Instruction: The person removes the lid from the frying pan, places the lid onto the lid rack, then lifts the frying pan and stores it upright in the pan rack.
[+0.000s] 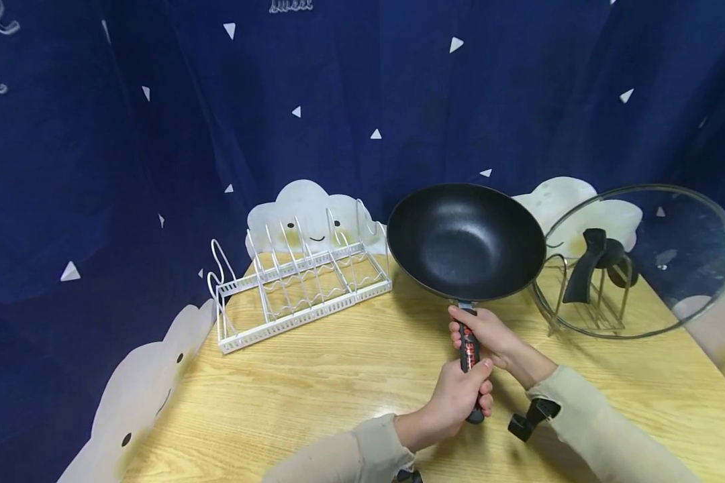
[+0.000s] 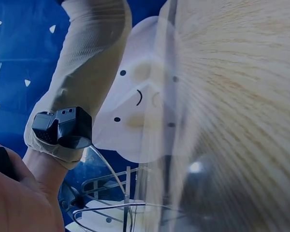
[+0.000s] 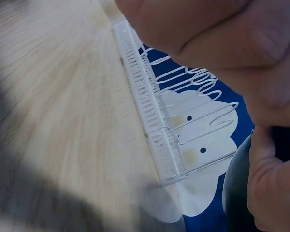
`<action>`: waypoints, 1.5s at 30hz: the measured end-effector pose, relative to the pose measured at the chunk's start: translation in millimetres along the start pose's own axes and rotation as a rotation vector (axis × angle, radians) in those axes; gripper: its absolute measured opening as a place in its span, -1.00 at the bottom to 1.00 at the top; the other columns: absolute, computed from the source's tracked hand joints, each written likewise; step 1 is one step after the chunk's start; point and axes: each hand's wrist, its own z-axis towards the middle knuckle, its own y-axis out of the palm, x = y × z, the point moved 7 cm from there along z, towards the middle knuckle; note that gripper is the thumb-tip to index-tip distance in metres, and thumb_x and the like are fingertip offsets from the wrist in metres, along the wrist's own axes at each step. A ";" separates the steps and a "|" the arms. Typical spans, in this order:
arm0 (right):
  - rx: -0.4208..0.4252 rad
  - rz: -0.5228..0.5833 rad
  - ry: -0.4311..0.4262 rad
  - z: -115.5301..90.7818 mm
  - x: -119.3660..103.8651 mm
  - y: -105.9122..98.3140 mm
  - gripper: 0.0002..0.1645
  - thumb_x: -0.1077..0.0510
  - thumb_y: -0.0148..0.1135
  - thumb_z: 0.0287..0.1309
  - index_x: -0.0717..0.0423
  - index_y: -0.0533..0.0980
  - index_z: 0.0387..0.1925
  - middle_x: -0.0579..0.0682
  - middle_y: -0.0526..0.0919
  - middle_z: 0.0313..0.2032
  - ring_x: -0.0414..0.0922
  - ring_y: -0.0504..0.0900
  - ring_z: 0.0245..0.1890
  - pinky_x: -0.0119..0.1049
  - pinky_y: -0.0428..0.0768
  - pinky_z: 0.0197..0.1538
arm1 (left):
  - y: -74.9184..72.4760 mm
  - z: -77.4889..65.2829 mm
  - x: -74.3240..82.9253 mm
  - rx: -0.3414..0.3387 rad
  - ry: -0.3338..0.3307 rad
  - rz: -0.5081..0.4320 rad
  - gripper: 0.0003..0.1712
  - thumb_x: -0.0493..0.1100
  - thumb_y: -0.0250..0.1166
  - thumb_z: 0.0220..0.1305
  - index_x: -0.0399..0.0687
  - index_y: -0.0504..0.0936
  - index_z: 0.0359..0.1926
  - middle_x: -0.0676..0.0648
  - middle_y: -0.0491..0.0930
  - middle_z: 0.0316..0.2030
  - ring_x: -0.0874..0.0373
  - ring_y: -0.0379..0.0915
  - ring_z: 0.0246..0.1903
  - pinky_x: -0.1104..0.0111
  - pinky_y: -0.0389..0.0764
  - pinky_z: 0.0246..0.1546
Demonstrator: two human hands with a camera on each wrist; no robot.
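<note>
A black wok is held up over the table, its open side tilted toward me. Both hands grip its long black handle, which has red lettering. My right hand holds the upper part, close to the pan, with the thumb lying along the top. Lower down, near the handle's end, my left hand wraps its fingers round it. Curled fingers fill the upper right of the right wrist view, and a dark edge of the wok shows beneath them.
Left of the wok stands a white wire rack with upright dividers. On the right, a glass lid with a black handle leans on a small metal stand. A dark blue curtain with clouds hangs behind the wooden table.
</note>
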 end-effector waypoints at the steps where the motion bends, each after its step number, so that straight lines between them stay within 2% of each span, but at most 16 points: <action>1: -0.005 -0.002 -0.007 -0.8 -2.1 0.9 -0.69 0.05 -0.02 0.40 0.11 0.34 -0.47 -0.14 0.46 -0.62 -0.29 0.48 -0.65 -0.46 0.52 -0.51 | 1.0 -0.7 1.4 -0.005 0.010 0.003 -0.79 -0.11 0.15 0.32 -0.06 0.36 -0.43 0.09 0.27 -0.72 0.31 0.21 -0.83 0.48 0.37 -0.80; 12: -0.086 0.060 -0.062 -5.2 -24.8 12.4 -0.70 0.05 -0.04 0.41 0.11 0.35 -0.43 -0.11 0.51 -0.61 -0.27 0.51 -0.64 -0.45 0.54 -0.50 | 5.7 -2.3 18.9 -0.088 0.099 0.016 -0.81 -0.13 0.12 0.34 -0.06 0.37 -0.42 0.11 0.28 -0.74 0.34 0.25 -0.83 0.49 0.41 -0.80; 16: -0.151 0.112 -0.076 -4.5 -32.8 17.9 -0.69 0.10 -0.07 0.42 0.11 0.41 -0.47 -0.10 0.53 -0.60 -0.26 0.53 -0.64 -0.45 0.55 -0.49 | 7.6 -2.4 25.1 -0.128 0.122 -0.006 -0.78 -0.11 0.11 0.35 -0.04 0.35 -0.43 0.12 0.27 -0.73 0.34 0.24 -0.82 0.49 0.41 -0.79; 18: -0.224 0.183 -0.082 -4.7 -36.7 22.7 -0.67 0.14 -0.12 0.44 0.12 0.43 -0.45 -0.09 0.55 -0.57 -0.26 0.53 -0.61 -0.46 0.55 -0.48 | 9.1 -2.5 28.4 -0.150 0.133 -0.016 -0.77 -0.11 0.11 0.35 -0.03 0.34 -0.45 0.12 0.26 -0.73 0.34 0.24 -0.82 0.49 0.40 -0.79; 21: -0.386 0.352 -0.076 -6.7 -41.7 31.9 -0.63 0.16 -0.26 0.48 0.14 0.42 -0.39 -0.07 0.55 -0.52 -0.25 0.51 -0.56 -0.47 0.53 -0.44 | 10.7 -3.0 32.8 -0.177 0.138 -0.030 -0.75 -0.11 0.10 0.36 -0.03 0.33 -0.47 0.12 0.25 -0.73 0.34 0.24 -0.82 0.49 0.40 -0.79; 24: -0.558 0.495 -0.085 -10.5 -47.2 41.2 -0.57 0.17 -0.43 0.50 0.16 0.38 -0.37 -0.10 0.43 -0.54 -0.27 0.40 -0.55 -0.48 0.48 -0.42 | 11.9 -3.7 35.6 -0.202 0.128 -0.038 -0.73 -0.11 0.09 0.37 -0.03 0.31 -0.49 0.11 0.23 -0.74 0.33 0.23 -0.82 0.49 0.39 -0.78; 27: -0.635 0.544 -0.124 -12.9 -51.5 45.8 -0.51 0.18 -0.52 0.50 0.15 0.36 -0.42 -0.12 0.25 -0.58 -0.26 0.26 -0.58 -0.48 0.44 -0.45 | 12.5 -4.1 37.6 -0.227 0.104 -0.048 -0.71 -0.11 0.07 0.38 -0.03 0.28 -0.50 0.11 0.21 -0.74 0.33 0.21 -0.82 0.49 0.38 -0.77; 29: -0.612 0.522 -0.165 -12.7 -53.4 45.9 -0.51 0.19 -0.51 0.50 0.13 0.34 -0.45 -0.13 0.20 -0.58 -0.27 0.24 -0.59 -0.49 0.43 -0.48 | 12.3 -4.0 38.7 -0.243 0.092 -0.058 -0.73 -0.11 0.06 0.39 -0.03 0.27 -0.47 0.12 0.20 -0.74 0.33 0.20 -0.83 0.48 0.37 -0.77; 35: -0.414 0.402 -0.198 -8.9 -50.3 38.9 -0.58 0.21 -0.39 0.50 0.09 0.30 -0.49 -0.16 0.27 -0.62 -0.30 0.35 -0.65 -0.51 0.44 -0.54 | 11.1 -3.0 37.6 -0.275 0.065 -0.085 -0.79 -0.09 0.04 0.41 -0.05 0.30 -0.36 0.13 0.24 -0.73 0.32 0.22 -0.81 0.49 0.39 -0.75; 39: -0.350 0.335 -0.192 -6.9 -48.5 35.8 -0.60 0.21 -0.34 0.49 0.09 0.29 -0.51 -0.17 0.31 -0.63 -0.30 0.37 -0.67 -0.50 0.44 -0.56 | 10.7 -1.4 36.0 -0.260 0.051 -0.093 -0.81 -0.08 0.05 0.40 -0.08 0.32 -0.31 0.12 0.29 -0.72 0.32 0.26 -0.80 0.48 0.43 -0.73; 45: -0.266 0.240 -0.210 -4.9 -47.6 31.2 -0.68 0.21 -0.24 0.47 0.11 0.26 -0.47 -0.16 0.31 -0.64 -0.29 0.38 -0.69 -0.49 0.43 -0.56 | 5.8 0.8 32.6 -0.182 0.026 -0.043 -0.79 -0.08 0.11 0.36 -0.10 0.35 -0.35 0.10 0.34 -0.74 0.31 0.29 -0.81 0.46 0.45 -0.74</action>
